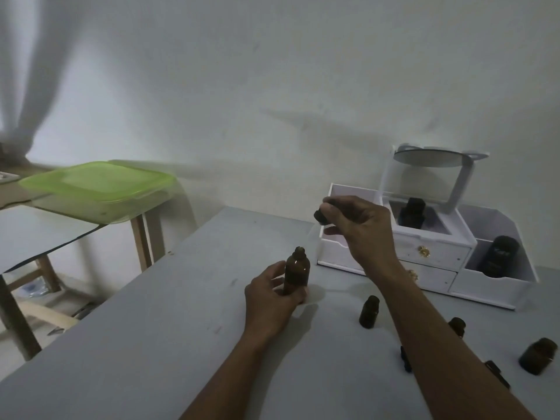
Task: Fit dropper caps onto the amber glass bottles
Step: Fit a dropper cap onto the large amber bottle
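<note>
The left hand [269,301] curls round the tall amber glass bottle [297,269], upright on the grey bench [151,344]; the right hand [357,228] pinches a black dropper cap [321,216] at one o'clock of its open neck, apart.

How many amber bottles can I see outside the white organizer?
4 amber bottles: one in the left hand, one right of it, one beside the right forearm, one at far right. The forearm may hide more.
</note>
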A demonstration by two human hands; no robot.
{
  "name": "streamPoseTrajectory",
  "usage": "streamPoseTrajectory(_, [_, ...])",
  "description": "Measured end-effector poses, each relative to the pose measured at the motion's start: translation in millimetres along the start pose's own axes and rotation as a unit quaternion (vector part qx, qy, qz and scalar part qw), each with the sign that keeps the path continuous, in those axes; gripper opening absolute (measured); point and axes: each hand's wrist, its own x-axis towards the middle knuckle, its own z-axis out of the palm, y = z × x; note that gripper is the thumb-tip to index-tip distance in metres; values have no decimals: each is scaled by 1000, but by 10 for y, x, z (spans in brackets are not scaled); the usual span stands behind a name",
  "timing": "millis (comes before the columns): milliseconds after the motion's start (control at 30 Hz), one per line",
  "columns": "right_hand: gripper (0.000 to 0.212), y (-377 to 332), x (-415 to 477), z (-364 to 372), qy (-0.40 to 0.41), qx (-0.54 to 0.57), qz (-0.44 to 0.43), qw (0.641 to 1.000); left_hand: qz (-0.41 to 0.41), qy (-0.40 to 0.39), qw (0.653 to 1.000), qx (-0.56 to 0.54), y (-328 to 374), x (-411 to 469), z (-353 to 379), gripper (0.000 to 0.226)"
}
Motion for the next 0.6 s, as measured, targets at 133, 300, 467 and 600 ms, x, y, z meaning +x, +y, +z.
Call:
streamPoseTrajectory(133, [6,63,8,110,-25,-82,-18,996,10,0,1000,7,27,-9,-3,54])
streamPoseTrajectory(300, [16,304,-119,222,-69,-163,12,984,10,-5,1000,8,23,-17,-16,49])
streamPoseTrajectory(467, [18,440,-178,253,-64,-177,13,982,14,-5,1000,7,20,-21,-22,48])
streamPoseTrajectory(600, [22,403,-167,232,-73,-178,12,981,11,-6,1000,10,19,-20,-11,49])
